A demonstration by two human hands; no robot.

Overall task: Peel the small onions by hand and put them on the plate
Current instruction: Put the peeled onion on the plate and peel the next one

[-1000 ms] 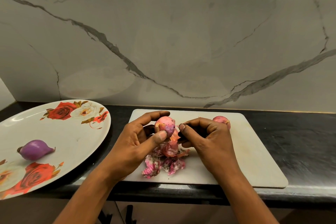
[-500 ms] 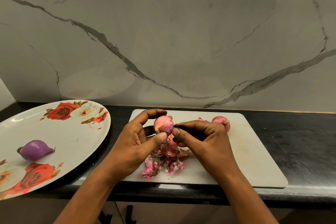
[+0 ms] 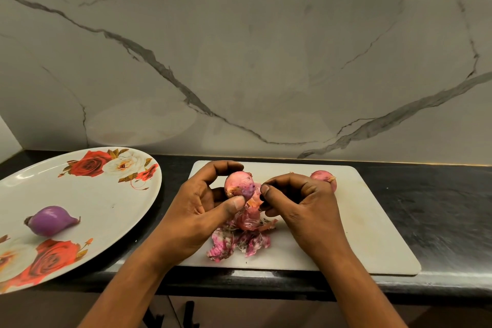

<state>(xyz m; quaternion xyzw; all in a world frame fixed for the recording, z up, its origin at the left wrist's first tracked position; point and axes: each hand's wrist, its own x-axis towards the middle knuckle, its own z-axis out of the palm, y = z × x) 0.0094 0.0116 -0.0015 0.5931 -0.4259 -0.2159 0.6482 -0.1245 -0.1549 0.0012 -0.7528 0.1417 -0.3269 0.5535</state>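
Pink-red papery skin is what I've got on the onion (image 3: 238, 185) in my left hand (image 3: 202, 210). It's clamped between my thumb underneath and my curled forefinger over the top, held up above the near-left part of the white cutting board (image 3: 372, 226). Its long axis sits roughly upright, leaning a bit so the upper end tips to the right, toward my other hand. Can't honestly tell which end is the root from here.

My right hand (image 3: 300, 202) is curled up, with thumb and forefinger tips pinched together on a loose flap of skin (image 3: 255, 196) at the onion's right flank.

Directly under both hands is a pile of peels (image 3: 239, 241) lying on the board. Another unpeeled onion (image 3: 323, 177) sits at the back of the board, half hidden behind my right knuckles.

Over on the left, the rose-print plate (image 3: 106, 200) has one peeled purple onion (image 3: 50, 221) on it. That one lies on its side, long axis running left to right, with the pointy tip toward the board and the stubby end pointing away from it. Everything sits on a black counter (image 3: 439, 208).
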